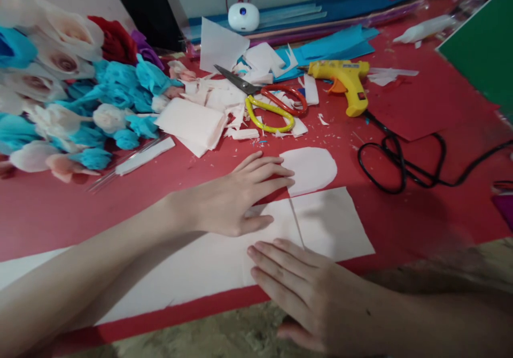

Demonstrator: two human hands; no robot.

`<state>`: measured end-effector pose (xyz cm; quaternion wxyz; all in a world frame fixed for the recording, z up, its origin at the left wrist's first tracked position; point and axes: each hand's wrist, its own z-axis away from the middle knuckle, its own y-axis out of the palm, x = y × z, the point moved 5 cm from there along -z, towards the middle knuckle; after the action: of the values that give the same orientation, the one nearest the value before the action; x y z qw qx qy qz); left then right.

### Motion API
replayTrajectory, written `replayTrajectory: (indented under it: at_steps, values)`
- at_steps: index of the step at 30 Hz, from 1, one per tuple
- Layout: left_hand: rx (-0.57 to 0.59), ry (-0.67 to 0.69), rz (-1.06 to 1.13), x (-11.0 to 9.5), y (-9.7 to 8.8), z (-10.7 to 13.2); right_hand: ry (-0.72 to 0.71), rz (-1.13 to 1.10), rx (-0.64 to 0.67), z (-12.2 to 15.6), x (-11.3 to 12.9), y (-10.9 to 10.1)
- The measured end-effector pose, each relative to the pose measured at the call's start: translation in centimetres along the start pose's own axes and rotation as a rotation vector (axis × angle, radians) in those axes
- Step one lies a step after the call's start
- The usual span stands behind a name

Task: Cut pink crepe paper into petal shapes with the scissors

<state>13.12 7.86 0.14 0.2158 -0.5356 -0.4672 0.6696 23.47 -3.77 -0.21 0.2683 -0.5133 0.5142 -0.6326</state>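
Note:
A long strip of white crepe paper (192,267) lies along the front of the red table, with a fold line across it near its right end. My left hand (240,195) rests flat with fingers spread, its palm on the strip's upper edge. Its fingertips touch a rounded white paper cutout (315,168) just beyond the strip. Stretched out flat, my right hand (300,288) lies over the strip's lower edge, fingers close together. Neither hand grips anything.
Scissors (264,101) with red and yellow handles lie on white paper scraps. A yellow glue gun (344,80) stands right of them, its black cord (401,160) looped on the table (433,213). Paper flowers (80,91) crowd the left. The table's front edge runs below my hands.

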Motion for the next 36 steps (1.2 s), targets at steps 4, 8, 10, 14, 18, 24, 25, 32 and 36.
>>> replayTrajectory:
  at_steps: [4, 8, 10, 14, 18, 24, 25, 32, 36]
  values:
    - [-0.010, 0.024, -0.022, 0.0, 0.1, 0.0, 0.032, 0.039, -0.042, 0.0, -0.1, -0.2]
    - [-0.012, 0.016, -0.025, 0.0, 0.1, 0.1, 0.088, 0.098, -0.102, 0.3, -0.8, -1.1]
    - [-0.007, 0.018, -0.023, 0.0, 0.1, 0.1, 0.096, 0.115, -0.114, 0.6, -1.3, -1.7]
    - [-0.004, 0.022, -0.031, 0.0, 0.1, 0.1, 0.108, 0.130, -0.113, 1.3, -2.5, -2.4]
    - [0.003, 0.015, -0.030, 0.1, 0.2, 0.1, 0.104, 0.147, -0.102, 1.8, -3.3, -2.2]
    - [-0.006, 0.018, -0.033, -0.1, 0.0, 0.0, 0.081, 0.129, -0.200, 2.5, -3.4, -3.1]
    - [-0.004, 0.016, -0.034, -0.1, 0.0, 0.0, 0.081, 0.121, -0.219, 2.6, -3.5, -3.3]
    - [0.010, 0.006, -0.030, -0.1, 0.1, 0.1, 0.085, 0.101, -0.240, 3.4, -3.9, -3.9]
    - [0.021, -0.004, -0.028, -0.1, 0.1, 0.0, 0.118, 0.034, -0.269, 3.3, -4.1, -4.1]
